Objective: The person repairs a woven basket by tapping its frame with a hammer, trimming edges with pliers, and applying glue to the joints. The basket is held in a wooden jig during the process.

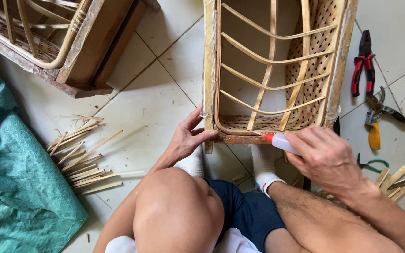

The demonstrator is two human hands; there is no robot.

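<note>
A wooden frame with bent cane slats and woven cane panel [268, 70] stands on the tiled floor in front of my knees. My left hand [186, 138] grips its lower left corner post, thumb on the bottom rail. My right hand [326, 159] holds a small white squeeze bottle with a red nozzle [280, 140], the tip touching the bottom rail near the curved cane edge. My feet in white socks sit just under the frame.
A second cane frame [57, 42] lies top left. A pile of cane strips [83, 159] and a green tarp [10, 187] are at left. Red-handled pliers [363, 63], yellow-handled shears [376, 119], small green pliers [372, 164] and wood pieces [397, 180] lie at right.
</note>
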